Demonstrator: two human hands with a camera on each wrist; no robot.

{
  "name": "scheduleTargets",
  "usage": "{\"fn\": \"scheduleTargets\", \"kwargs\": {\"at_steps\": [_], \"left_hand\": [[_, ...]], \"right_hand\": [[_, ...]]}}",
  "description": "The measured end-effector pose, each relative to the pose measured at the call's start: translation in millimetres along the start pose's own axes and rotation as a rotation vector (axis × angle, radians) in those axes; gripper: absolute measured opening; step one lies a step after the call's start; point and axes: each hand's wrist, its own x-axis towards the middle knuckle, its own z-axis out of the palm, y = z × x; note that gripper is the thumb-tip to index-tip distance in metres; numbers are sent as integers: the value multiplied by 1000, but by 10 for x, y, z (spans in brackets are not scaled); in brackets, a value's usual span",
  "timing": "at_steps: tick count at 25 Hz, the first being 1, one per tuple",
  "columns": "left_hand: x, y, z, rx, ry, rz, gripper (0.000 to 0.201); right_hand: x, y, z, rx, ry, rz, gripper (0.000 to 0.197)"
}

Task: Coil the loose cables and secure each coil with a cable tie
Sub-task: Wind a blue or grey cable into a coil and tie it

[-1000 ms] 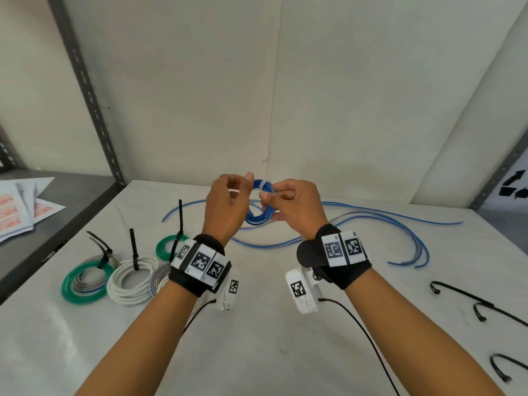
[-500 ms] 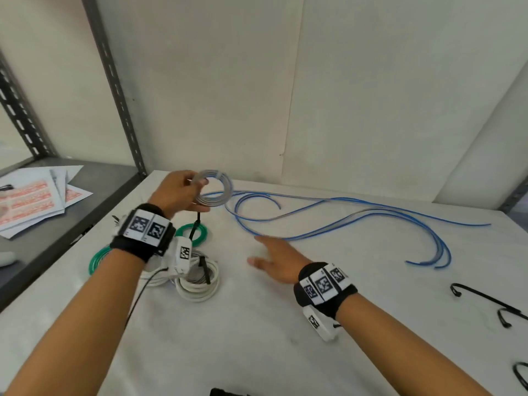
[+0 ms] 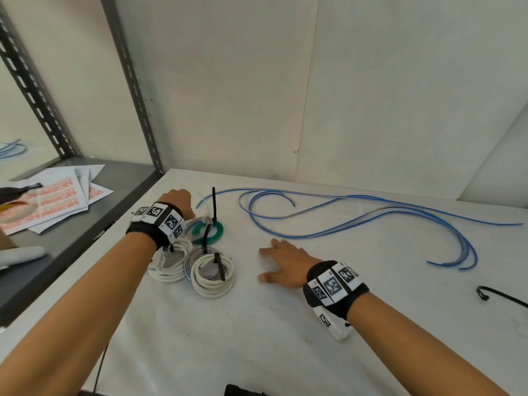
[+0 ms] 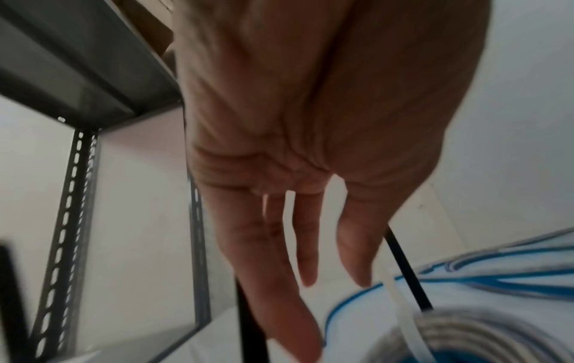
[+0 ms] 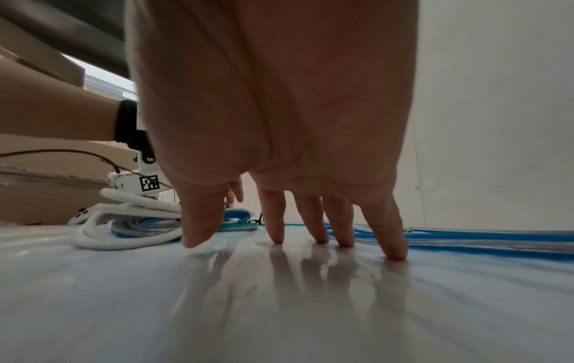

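Several tied coils [image 3: 211, 270] lay clustered on the white table [image 3: 257, 338] under the left hand [image 4: 298, 147], whose fingers hung straight and apart. Right hand [image 3: 285, 264] pressed spread fingertips [image 5: 394, 253] beside loose blue cables [image 3: 357, 221].

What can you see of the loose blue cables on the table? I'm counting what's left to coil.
The loose blue cables lie uncoiled on the white table, several thin strands, one looking grey, running together in long wavy curves from the middle toward the right, with curled ends. No tie is on them. Neither hand touches them; the right hand rests just in front.
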Motion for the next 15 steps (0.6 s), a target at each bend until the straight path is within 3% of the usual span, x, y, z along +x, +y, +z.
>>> {"fn": "scheduleTargets", "kwargs": {"at_steps": [2, 6, 8, 10, 12, 15], "left_hand": [[-48, 109, -120, 47, 126, 3, 34], [-204, 620, -304, -79, 270, 99, 23], [-295, 898, -342, -147, 303, 173, 23], [-306, 1182, -281, -191, 242, 328, 20], [-256, 1485, -85, -154, 68, 500, 23], [-101, 1786, 261, 19, -107, 519, 49]], "right_hand": [[8, 31, -25, 47, 66, -1, 68], [63, 251, -175, 119, 388, 81, 44], [94, 389, -246, 49, 350, 159, 46], [124, 489, -282, -23, 313, 205, 40], [146, 540, -289, -46, 350, 223, 28], [160, 589, -263, -35, 370, 248, 22]]}}
